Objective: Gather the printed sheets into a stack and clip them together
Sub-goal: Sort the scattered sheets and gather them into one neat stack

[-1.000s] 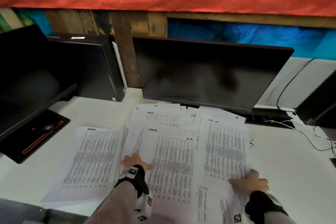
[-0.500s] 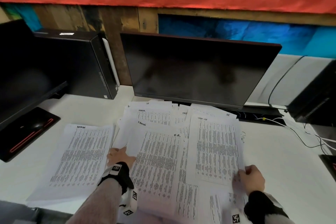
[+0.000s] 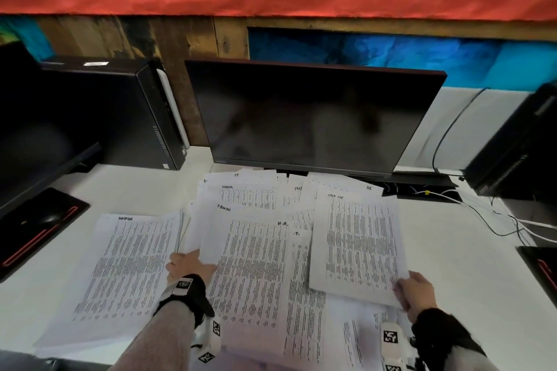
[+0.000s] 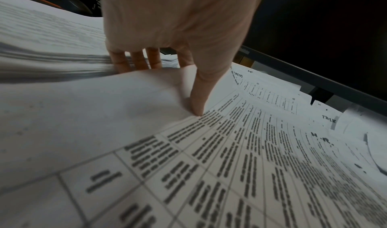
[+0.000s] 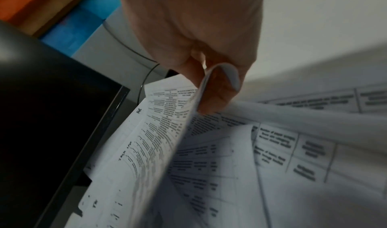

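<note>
Gathering has barely begun: the right hand (image 3: 417, 291) pinches one sheet (image 3: 358, 245) at four o'clock, the left hand (image 3: 187, 265) grips the middle pile (image 3: 250, 268), no clip visible.

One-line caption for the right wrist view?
Right hand pinches the curled corner of a printed sheet above other sheets.

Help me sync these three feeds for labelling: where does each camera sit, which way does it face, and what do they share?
Head: worn on the head, looking forward and down over the white desk at the spread printed sheets and monitor; both forearms show.
Left wrist: looks along the left hand, thumb on top of a sheet's edge, fingers beneath.
Right wrist: looks along the right hand pinching a lifted sheet.
Shared: all three show the sheets and monitor.
</note>
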Demonstrator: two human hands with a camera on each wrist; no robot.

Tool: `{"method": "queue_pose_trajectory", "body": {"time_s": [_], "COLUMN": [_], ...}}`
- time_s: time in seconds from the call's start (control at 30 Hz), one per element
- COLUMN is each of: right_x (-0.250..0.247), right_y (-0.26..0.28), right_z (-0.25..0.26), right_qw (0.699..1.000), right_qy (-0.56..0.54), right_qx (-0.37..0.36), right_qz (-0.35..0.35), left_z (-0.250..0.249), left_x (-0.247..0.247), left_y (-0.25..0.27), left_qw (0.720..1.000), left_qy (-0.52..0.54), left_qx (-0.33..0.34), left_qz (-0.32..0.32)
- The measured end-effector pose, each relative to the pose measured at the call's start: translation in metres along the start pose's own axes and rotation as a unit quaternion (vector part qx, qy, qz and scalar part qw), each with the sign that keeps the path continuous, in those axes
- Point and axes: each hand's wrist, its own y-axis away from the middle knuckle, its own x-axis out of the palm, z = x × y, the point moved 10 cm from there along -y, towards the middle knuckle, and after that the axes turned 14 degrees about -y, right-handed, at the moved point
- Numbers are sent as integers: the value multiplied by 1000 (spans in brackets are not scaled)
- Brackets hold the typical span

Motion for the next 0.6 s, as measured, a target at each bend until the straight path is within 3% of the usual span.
{"method": "queue_pose_trajectory", "body": {"time_s": [0.2, 0.37, 0.47, 0.6], "right_x": [50, 101, 120, 122], "right_y": [25, 70, 70, 70], "right_z": [-28, -29, -39, -31], "right_qw": [980, 960, 958, 964], "right_qy": [-25, 46, 94, 208], "right_qx": [118, 112, 86, -3], "right_qz": [157, 254, 259, 168], "left_z": [3, 1, -6, -17], "left_x": [-3, -3, -7, -13], "left_y": [0, 7, 7, 12], "left_qw": [1000, 998, 987, 973], "left_qy": [13, 57, 154, 218], "left_qx": [-1, 15, 50, 79], "left_qz": [-2, -9, -16, -3]}}
